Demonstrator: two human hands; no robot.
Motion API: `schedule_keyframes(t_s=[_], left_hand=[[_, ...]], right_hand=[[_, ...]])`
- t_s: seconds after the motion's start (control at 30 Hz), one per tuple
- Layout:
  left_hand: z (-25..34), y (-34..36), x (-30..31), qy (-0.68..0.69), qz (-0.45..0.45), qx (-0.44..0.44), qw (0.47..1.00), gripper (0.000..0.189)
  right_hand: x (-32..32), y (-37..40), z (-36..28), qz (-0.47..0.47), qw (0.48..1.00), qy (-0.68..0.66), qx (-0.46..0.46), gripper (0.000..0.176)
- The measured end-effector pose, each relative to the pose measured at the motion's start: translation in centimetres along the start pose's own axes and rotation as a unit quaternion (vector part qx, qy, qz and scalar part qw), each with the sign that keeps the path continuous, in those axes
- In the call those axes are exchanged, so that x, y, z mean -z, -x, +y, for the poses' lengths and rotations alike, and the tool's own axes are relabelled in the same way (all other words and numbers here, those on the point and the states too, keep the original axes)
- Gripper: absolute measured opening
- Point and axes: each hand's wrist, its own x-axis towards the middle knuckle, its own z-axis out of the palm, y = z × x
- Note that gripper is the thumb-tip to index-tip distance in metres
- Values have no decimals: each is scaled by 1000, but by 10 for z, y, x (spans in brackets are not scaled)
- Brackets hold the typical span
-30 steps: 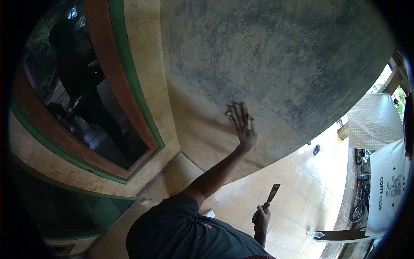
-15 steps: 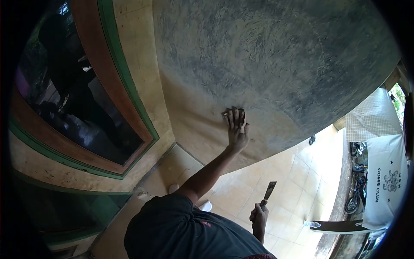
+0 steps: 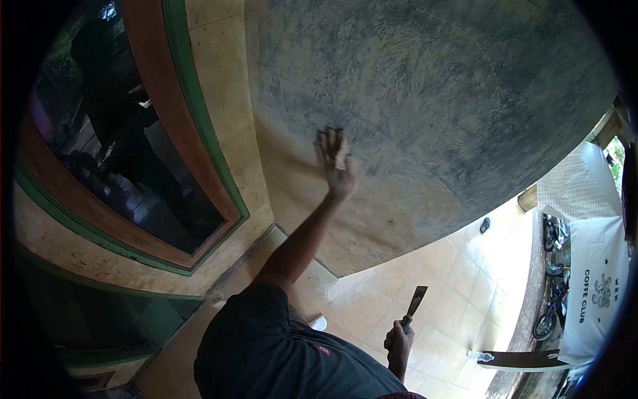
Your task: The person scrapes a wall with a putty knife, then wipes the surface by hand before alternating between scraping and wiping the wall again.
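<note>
My left hand [image 3: 337, 163] lies against the wall [image 3: 412, 100], fingers stretched upward and somewhat apart, slightly blurred. A pale band or wrap shows on one finger; whether anything thin lies under the palm is hidden. The wall has a rough dark grey coat above and a smoother tan surface below, and the hand is near where they meet. Low on the right, my right hand [image 3: 399, 340] is closed around the handle of a putty knife [image 3: 417, 302]. Its flat, dark blade points up, away from the wall.
A wood-framed window [image 3: 183, 139] with green trim stands at the left. Pale floor tiles [image 3: 438, 292] run below the wall. Toward the right are a dark sandal [image 3: 485, 225], a plastic bottle [image 3: 480, 356], motorcycles [image 3: 548, 319] and a white banner [image 3: 591, 259].
My left hand has slid up and to the left across the wall. My right hand keeps the putty knife at nearly the same place. The view has shifted slightly.
</note>
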Motion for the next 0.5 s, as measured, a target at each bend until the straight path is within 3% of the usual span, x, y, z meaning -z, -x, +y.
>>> schedule_keyframes(t_s=[0.03,0.07,0.1,0.13,0.17,0.2,0.27,0.33,0.4,0.47,0.5], left_hand=[[-23,-20,7,31,52,3,998,55],[-55,-35,1,76,138,70,985,56],[-112,-41,-5,122,143,161,969,60],[-130,-61,4,178,117,336,917,62],[-132,-71,6,222,83,500,833,64],[-115,-65,-5,224,69,500,834,64],[-54,-35,-25,100,91,391,910,64],[59,7,-5,48,-26,172,984,62],[88,79,17,-2,-265,31,964,62],[112,109,51,66,-371,34,926,51],[111,132,61,156,-356,125,913,47]], right_hand=[[3,4,-2,1,1000,11,5,13],[6,6,-3,3,1000,20,8,11],[8,7,-4,11,1000,13,11,11],[9,9,-5,8,1000,-11,24,10],[10,14,-4,6,999,-36,35,13],[12,13,-1,16,998,-46,33,13],[16,4,6,-51,998,-31,36,18],[5,-4,1,-91,993,-30,62,15],[-8,-4,-14,-139,985,-5,97,18],[-18,-8,-27,-160,980,10,113,27],[-21,-11,-32,-160,981,2,112,27]])
